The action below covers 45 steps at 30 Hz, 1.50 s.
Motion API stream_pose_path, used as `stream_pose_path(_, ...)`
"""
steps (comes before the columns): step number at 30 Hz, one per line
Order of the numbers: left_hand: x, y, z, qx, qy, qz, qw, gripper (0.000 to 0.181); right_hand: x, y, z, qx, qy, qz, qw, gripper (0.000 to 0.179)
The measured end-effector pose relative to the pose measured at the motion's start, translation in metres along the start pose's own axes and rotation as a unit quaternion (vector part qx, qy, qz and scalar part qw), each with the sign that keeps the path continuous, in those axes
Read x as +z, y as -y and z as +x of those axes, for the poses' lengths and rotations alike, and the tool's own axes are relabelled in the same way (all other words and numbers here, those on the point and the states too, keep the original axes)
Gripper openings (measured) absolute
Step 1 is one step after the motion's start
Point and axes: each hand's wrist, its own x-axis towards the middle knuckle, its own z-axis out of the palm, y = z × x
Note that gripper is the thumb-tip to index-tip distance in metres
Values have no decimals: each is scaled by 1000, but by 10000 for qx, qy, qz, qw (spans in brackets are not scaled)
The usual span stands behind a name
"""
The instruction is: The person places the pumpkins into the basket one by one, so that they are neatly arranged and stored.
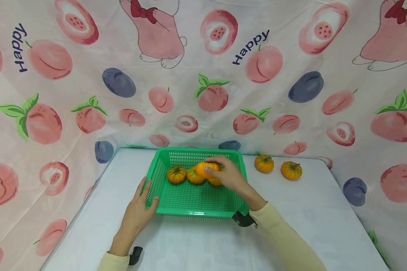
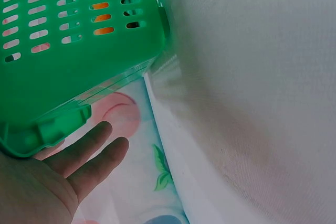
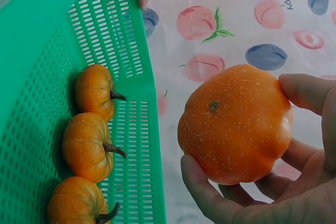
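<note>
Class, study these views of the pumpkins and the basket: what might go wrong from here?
The held pumpkin might slip, since the right hand grips its smooth, rounded sides between thumb and fingers. If lowered carelessly, it could knock the three pumpkins inside the green basket.

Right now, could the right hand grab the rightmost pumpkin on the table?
Probably not: the right hand holds another pumpkin over the green basket. With that set down, the way would look free: the rightmost pumpkin sits outside the basket, uncovered.
</note>
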Motion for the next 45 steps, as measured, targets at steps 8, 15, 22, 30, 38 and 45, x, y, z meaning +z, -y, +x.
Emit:
stream_pose_path(8, 0, 0, 1, -3, 48, -12, 10000, 68, 6, 1, 3, -208, 56, -22, 9998, 34)
stream_pose_path(15, -1, -1, 0, -40, 96, -18, 9999, 68, 12, 3, 5, -203, 136, 76, 9997, 33)
stream_pose_path(22, -1, -1, 0, -59, 80, -16, 9999, 69, 18, 3, 8, -103, 169, 105, 9998, 44)
stream_pose_path(30, 0, 1, 0, -27, 50, 2, 10000, 69, 23, 6, 7, -59, 339, -164, 9993, 49)
stream_pose_path(38, 1, 1, 0, -17, 4, 4, 10000, 69, 26, 9, 7, -8, 349, -184, 9992, 46)
stream_pose_path(45, 1, 1, 1, -22, -8, -5, 10000, 69, 29, 9, 10, -131, 542, -244, 9981, 48)
